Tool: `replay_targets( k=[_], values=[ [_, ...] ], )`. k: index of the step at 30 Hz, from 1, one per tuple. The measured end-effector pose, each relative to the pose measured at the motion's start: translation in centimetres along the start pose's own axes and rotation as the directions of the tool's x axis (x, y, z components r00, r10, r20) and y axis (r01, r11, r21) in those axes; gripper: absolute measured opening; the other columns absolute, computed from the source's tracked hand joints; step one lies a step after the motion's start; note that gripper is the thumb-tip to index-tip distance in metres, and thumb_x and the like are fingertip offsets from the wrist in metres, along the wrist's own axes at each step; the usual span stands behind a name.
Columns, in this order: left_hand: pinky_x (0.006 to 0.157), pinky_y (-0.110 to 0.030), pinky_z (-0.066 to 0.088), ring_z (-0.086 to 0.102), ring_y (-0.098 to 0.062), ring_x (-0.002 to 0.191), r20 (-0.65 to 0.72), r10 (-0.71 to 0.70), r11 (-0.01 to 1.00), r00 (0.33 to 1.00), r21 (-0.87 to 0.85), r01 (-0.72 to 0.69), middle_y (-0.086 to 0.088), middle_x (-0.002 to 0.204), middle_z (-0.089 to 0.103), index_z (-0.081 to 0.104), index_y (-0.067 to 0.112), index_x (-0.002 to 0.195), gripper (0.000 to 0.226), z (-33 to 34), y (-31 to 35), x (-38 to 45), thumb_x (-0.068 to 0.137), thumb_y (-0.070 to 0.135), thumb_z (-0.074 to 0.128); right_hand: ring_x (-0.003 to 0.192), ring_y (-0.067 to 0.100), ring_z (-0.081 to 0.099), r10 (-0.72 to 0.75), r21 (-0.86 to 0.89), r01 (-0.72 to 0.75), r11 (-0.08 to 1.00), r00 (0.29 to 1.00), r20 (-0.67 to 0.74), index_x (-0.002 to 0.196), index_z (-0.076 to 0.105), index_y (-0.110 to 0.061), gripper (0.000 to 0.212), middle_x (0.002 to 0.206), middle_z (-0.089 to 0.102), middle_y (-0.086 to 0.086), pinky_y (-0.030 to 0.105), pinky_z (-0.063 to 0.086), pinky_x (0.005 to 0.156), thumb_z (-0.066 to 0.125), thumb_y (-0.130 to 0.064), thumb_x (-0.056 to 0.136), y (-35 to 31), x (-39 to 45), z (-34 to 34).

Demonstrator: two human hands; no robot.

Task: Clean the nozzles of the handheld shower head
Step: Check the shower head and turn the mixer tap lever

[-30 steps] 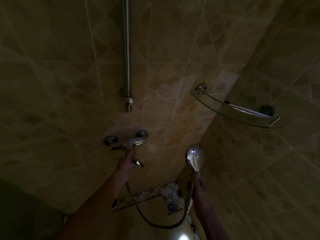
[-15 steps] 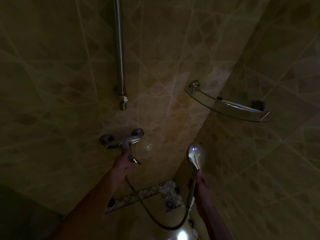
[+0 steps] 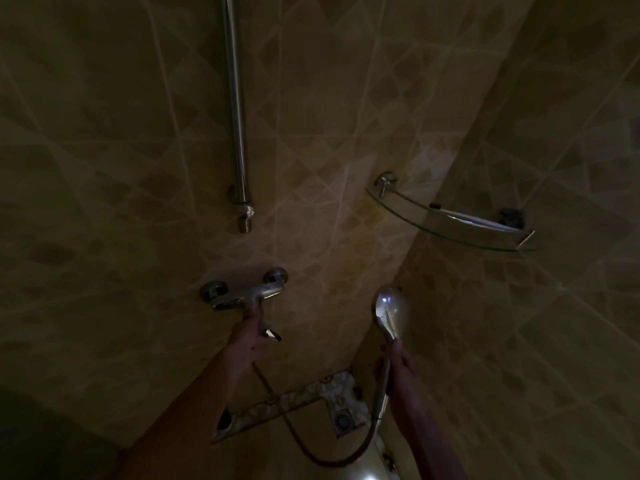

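We see a dim tiled shower corner. The right hand (image 3: 398,365) is wrapped around the handle of the handheld shower head (image 3: 391,311), holding it upright near the corner where the two walls meet; the chrome back of the round head faces us with a small glint on it, so the nozzles are turned away and we cannot see them. A flexible hose (image 3: 332,457) leaves the bottom of the handle, loops down below both arms and climbs back up behind the left wrist toward the mixer tap (image 3: 244,292) fixed on the wall. The left hand (image 3: 249,336) reaches up under that tap, its fingers closed around the lever (image 3: 272,336) that sticks out below the tap body; the exact grip is lost in the darkness. Above the tap a vertical metal riser rail (image 3: 237,109) runs up the wall and ends in a small fitting just over the tap. To the right, a curved glass corner shelf (image 3: 450,230) spans the corner on chrome brackets. Far below, between the arms, a patterned floor strip and a square floor drain (image 3: 343,420) are visible
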State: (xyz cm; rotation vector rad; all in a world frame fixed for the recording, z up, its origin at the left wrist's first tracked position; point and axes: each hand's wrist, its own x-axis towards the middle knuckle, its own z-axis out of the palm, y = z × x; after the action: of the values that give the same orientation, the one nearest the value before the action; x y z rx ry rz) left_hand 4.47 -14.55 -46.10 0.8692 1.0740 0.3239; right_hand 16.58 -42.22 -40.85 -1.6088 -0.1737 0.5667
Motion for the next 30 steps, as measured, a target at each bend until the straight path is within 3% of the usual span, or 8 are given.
replay_targets(
  k=[4, 9, 13, 16, 20, 24, 28, 30],
  values=[
    [0.048, -0.022, 0.030, 0.042, -0.016, 0.052, -0.013, -0.022, 1.000, 1.000, -0.001, 0.022, -0.007, 0.074, 0.050, 0.058, 0.014, 0.083, 0.079, -0.1, -0.1, 0.4, 0.052, 0.087, 0.058, 0.057, 0.008, 0.054, -0.015, 0.008, 0.015, 1.000, 1.000, 0.007, 0.079, 0.061, -0.023, 0.039, 0.061, 0.060, -0.009, 0.020, 0.040, 0.048, 0.042, -0.055, 0.092, -0.5, 0.3, 0.1],
    [0.056, -0.025, 0.035, 0.046, -0.018, 0.058, -0.027, 0.006, 1.000, 1.000, -0.017, -0.007, -0.006, 0.073, 0.051, 0.053, 0.014, 0.077, 0.058, 0.5, 0.1, -0.2, 0.080, 0.071, 0.048, 0.059, 0.014, 0.053, 0.004, -0.031, -0.004, 1.000, 1.000, 0.000, 0.082, 0.061, -0.011, 0.051, 0.068, 0.057, 0.006, 0.024, 0.039, 0.052, 0.042, -0.058, 0.090, -0.7, 0.9, 0.0],
    [0.057, -0.029, 0.040, 0.052, -0.021, 0.063, 0.043, 0.046, 0.999, 0.998, -0.006, -0.046, -0.016, 0.085, 0.059, 0.060, 0.009, 0.092, 0.076, 0.1, 0.4, -0.9, 0.070, 0.081, 0.052, 0.055, 0.011, 0.050, -0.015, -0.051, 0.014, 0.999, 1.000, -0.011, 0.075, 0.060, -0.017, 0.049, 0.065, 0.056, 0.003, 0.021, 0.037, 0.046, 0.042, -0.061, 0.088, -0.8, 1.4, 0.2],
    [0.081, -0.040, 0.054, 0.063, -0.023, 0.092, 0.122, 0.080, 0.996, 0.989, 0.016, -0.083, -0.010, 0.112, 0.066, 0.059, 0.019, 0.115, 0.070, -0.7, -0.3, -2.7, 0.075, 0.076, 0.052, 0.058, 0.008, 0.052, -0.033, -0.074, 0.033, 0.997, 0.999, -0.010, 0.074, 0.062, -0.025, 0.045, 0.065, 0.060, -0.009, 0.020, 0.037, 0.048, 0.042, -0.062, 0.088, -0.4, 1.9, 0.2],
    [0.081, -0.039, 0.050, 0.062, -0.026, 0.093, 0.074, 0.066, 0.997, 0.995, -0.031, -0.064, -0.014, 0.109, 0.068, 0.065, 0.015, 0.110, 0.069, -1.0, -0.3, -0.4, 0.074, 0.074, 0.058, 0.053, 0.010, 0.051, -0.025, -0.084, 0.022, 0.996, 0.999, -0.033, 0.070, 0.061, -0.021, 0.048, 0.062, 0.058, -0.002, 0.021, 0.036, 0.048, 0.044, -0.064, 0.085, -0.3, 2.3, 0.0],
    [0.098, -0.053, 0.047, 0.064, -0.033, 0.110, 0.075, 0.059, 0.996, 0.995, -0.065, -0.054, -0.018, 0.122, 0.066, 0.069, 0.018, 0.108, 0.068, -1.7, -1.5, 4.6, 0.070, 0.074, 0.062, 0.053, 0.013, 0.052, -0.003, -0.076, 0.000, 0.997, 0.999, -0.044, 0.071, 0.059, -0.021, 0.045, 0.062, 0.058, 0.001, 0.020, 0.037, 0.043, 0.043, -0.059, 0.090, -0.4, 2.4, 0.1],
    [0.100, -0.055, 0.046, 0.064, -0.030, 0.112, 0.099, 0.048, 0.993, 0.994, -0.114, -0.037, -0.017, 0.118, 0.068, 0.066, 0.011, 0.114, 0.073, -0.9, -0.5, 2.6, 0.072, 0.071, 0.064, 0.053, 0.014, 0.052, 0.007, -0.085, -0.010, 0.996, 0.999, -0.037, 0.070, 0.059, -0.020, 0.050, 0.062, 0.058, 0.004, 0.020, 0.036, 0.045, 0.041, -0.063, 0.088, -0.4, 2.5, 0.0],
    [0.092, -0.049, 0.052, 0.072, -0.020, 0.088, 0.092, 0.083, 0.987, 0.992, -0.147, -0.069, -0.009, 0.089, 0.076, 0.066, 0.005, 0.100, 0.057, -0.3, 0.3, 0.4, 0.085, 0.059, 0.056, 0.050, 0.012, 0.050, 0.009, -0.071, -0.011, 0.997, 1.000, -0.022, 0.071, 0.058, -0.016, 0.052, 0.060, 0.056, 0.003, 0.020, 0.036, 0.043, 0.041, -0.063, 0.087, -0.6, 2.4, 0.0]
  ],
)
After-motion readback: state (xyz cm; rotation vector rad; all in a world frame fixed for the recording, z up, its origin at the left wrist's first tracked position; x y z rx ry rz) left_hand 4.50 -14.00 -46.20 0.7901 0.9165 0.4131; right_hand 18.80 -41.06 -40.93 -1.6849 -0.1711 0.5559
